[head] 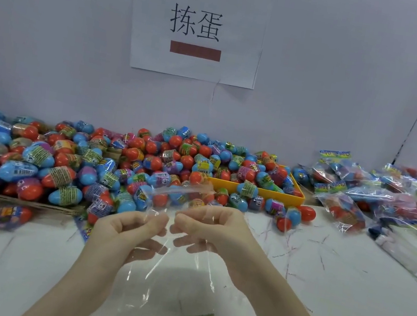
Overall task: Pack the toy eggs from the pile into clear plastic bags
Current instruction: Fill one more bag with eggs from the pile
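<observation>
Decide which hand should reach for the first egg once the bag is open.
Probably left: the left hand is nearer the egg pile, while the right hand can keep pinching the bag.

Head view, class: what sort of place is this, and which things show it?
Probably a small packing workbench, not a home: a big egg pile, filled bags stacked at right, and a paper sign on the wall. Both hands pinch an empty bag.
</observation>
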